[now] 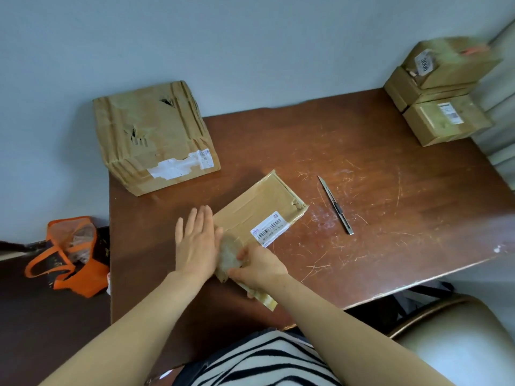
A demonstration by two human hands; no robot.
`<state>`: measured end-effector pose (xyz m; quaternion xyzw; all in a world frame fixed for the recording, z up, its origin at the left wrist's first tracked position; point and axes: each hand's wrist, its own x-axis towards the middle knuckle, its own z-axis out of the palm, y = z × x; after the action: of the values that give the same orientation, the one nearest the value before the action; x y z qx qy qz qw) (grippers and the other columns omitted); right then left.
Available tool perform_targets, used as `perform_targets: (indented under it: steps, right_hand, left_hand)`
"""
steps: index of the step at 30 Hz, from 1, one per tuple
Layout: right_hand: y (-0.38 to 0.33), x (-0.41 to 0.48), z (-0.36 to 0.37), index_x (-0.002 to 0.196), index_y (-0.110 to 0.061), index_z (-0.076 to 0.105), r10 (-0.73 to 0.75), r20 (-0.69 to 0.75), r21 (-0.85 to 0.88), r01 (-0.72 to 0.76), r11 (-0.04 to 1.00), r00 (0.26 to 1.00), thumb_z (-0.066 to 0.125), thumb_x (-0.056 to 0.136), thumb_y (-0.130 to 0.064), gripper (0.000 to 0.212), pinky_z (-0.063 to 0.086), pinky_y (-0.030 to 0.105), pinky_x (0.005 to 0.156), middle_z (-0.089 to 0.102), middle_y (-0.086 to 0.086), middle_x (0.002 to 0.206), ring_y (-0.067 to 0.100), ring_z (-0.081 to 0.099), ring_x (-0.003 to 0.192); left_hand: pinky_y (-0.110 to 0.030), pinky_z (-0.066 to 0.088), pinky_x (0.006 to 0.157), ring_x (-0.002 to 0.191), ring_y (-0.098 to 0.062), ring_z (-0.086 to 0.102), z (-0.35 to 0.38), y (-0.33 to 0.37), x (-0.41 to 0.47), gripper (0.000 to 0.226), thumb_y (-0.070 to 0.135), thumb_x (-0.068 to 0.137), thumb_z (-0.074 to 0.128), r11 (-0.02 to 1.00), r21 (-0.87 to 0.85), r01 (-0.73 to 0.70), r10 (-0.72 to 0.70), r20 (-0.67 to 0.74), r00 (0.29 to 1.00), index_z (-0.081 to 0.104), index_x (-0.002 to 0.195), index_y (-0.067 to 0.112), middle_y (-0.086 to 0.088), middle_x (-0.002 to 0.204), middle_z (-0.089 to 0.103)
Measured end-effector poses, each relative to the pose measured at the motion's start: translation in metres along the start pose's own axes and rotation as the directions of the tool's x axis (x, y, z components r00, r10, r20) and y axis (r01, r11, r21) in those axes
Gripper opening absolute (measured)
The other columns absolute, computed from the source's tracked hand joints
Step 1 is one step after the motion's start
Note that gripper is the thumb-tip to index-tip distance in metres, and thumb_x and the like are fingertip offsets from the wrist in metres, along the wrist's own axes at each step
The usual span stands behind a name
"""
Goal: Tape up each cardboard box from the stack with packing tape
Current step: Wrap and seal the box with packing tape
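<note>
Scratched table [362, 162]; box label [269, 229], perhaps "502-602"

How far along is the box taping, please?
Looks done: the large crumpled cardboard box, set aside. In hand: the flat labelled cardboard box, left hand pressing, right hand holding the clear tape roll. Seemingly left: the three small stacked cardboard boxes.

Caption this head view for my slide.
Left hand flat on a labelled cardboard box, right hand gripping a tape roll at its near end, utility knife alongside.
</note>
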<state>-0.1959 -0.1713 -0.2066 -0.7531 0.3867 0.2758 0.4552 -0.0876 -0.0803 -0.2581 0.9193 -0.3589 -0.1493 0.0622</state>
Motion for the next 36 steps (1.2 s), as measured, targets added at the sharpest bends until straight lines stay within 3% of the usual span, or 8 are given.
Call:
perform_targets:
  steps: [3, 8, 11, 18, 25, 31, 34, 36]
  right_hand:
    - [0.0, -0.001, -0.003, 0.113, -0.02, 0.045, 0.006, -0.091, 0.019, -0.004, 1.0, 0.996, 0.059, 0.083, -0.037, 0.037, 0.043, 0.026, 0.065, 0.056, -0.007, 0.079, 0.012, 0.056, 0.073]
    - [0.0, -0.004, -0.013, 0.117, -0.019, 0.044, -0.013, -0.137, 0.055, 0.021, 0.998, 0.991, 0.048, 0.087, -0.027, 0.031, 0.039, 0.032, 0.076, 0.057, -0.001, 0.102, 0.023, 0.055, 0.096]
    - [-0.001, -0.006, -0.015, 0.116, -0.016, 0.043, -0.051, -0.152, 0.01, 0.053, 0.999, 0.987, 0.044, 0.086, -0.017, 0.03, 0.039, 0.031, 0.073, 0.06, 0.003, 0.103, 0.024, 0.052, 0.088]
    - [-0.002, -0.008, -0.01, 0.112, -0.012, 0.043, -0.082, -0.155, -0.051, 0.075, 0.996, 0.984, 0.042, 0.091, -0.019, 0.022, 0.039, 0.031, 0.067, 0.06, 0.005, 0.098, 0.025, 0.052, 0.082]
    - [-0.001, -0.008, -0.008, 0.115, -0.012, 0.043, -0.086, -0.14, -0.086, 0.075, 0.993, 0.986, 0.042, 0.086, -0.01, 0.029, 0.036, 0.03, 0.063, 0.056, 0.002, 0.09, 0.024, 0.052, 0.08]
    - [-0.003, -0.006, 0.0, 0.112, -0.011, 0.044, -0.099, -0.179, -0.091, 0.083, 0.992, 0.979, 0.039, 0.092, -0.016, 0.021, 0.04, 0.033, 0.068, 0.063, 0.008, 0.103, 0.025, 0.052, 0.082]
    - [-0.002, -0.007, 0.002, 0.11, -0.012, 0.044, -0.094, -0.181, -0.092, 0.079, 0.993, 0.979, 0.039, 0.092, -0.016, 0.02, 0.04, 0.032, 0.068, 0.064, 0.007, 0.099, 0.025, 0.053, 0.081]
    - [-0.002, -0.009, 0.001, 0.111, -0.013, 0.044, -0.099, -0.165, -0.1, 0.083, 0.991, 0.981, 0.04, 0.089, -0.013, 0.022, 0.039, 0.031, 0.067, 0.06, 0.004, 0.094, 0.025, 0.053, 0.081]
  left_hand:
    - [-0.037, 0.001, 0.116, 0.143, -0.024, 0.022, 0.021, -0.002, -0.024, 0.06, 0.04, 0.099, 0.026, 0.98, 0.089, -0.175, 0.173, 0.037, 0.984, 0.036, 0.145, 0.002, -0.014, 0.153, 0.032]
    - [-0.035, 0.004, 0.115, 0.136, -0.024, 0.029, 0.013, 0.0, -0.029, 0.071, 0.044, 0.102, 0.006, 0.975, 0.065, -0.212, 0.203, 0.113, 0.973, 0.049, 0.135, -0.001, -0.017, 0.144, 0.045]
    - [-0.032, 0.004, 0.117, 0.138, -0.018, 0.028, 0.019, 0.0, -0.048, 0.057, 0.036, 0.097, 0.028, 0.943, 0.014, -0.332, 0.329, 0.094, 0.939, 0.049, 0.137, 0.002, -0.013, 0.147, 0.043]
    - [-0.031, 0.005, 0.117, 0.142, -0.022, 0.023, 0.028, -0.009, -0.056, 0.082, 0.041, 0.074, 0.045, 0.915, 0.041, -0.4, 0.395, 0.102, 0.913, 0.031, 0.146, 0.003, -0.014, 0.153, 0.031]
    - [-0.026, -0.035, 0.101, 0.135, -0.019, -0.04, 0.007, -0.023, -0.024, 0.14, 0.075, 0.063, 0.064, 0.953, 0.192, -0.235, 0.192, 0.215, 0.957, -0.036, 0.136, 0.01, -0.004, 0.144, -0.045]
    - [-0.031, 0.005, 0.116, 0.14, -0.02, 0.023, 0.023, -0.01, -0.054, 0.077, 0.05, 0.082, 0.043, 0.903, 0.099, -0.418, 0.401, 0.157, 0.903, 0.038, 0.144, 0.005, -0.012, 0.149, 0.041]
    - [-0.031, 0.007, 0.115, 0.137, -0.024, 0.037, 0.025, -0.012, -0.057, 0.075, 0.047, 0.081, 0.047, 0.889, 0.082, -0.451, 0.441, 0.116, 0.89, 0.042, 0.143, 0.005, -0.011, 0.148, 0.04]
    - [-0.032, 0.001, 0.118, 0.144, -0.025, 0.022, 0.018, -0.019, -0.051, 0.105, 0.062, 0.072, 0.061, 0.895, 0.148, -0.421, 0.41, 0.101, 0.907, 0.022, 0.149, 0.003, -0.013, 0.156, 0.021]
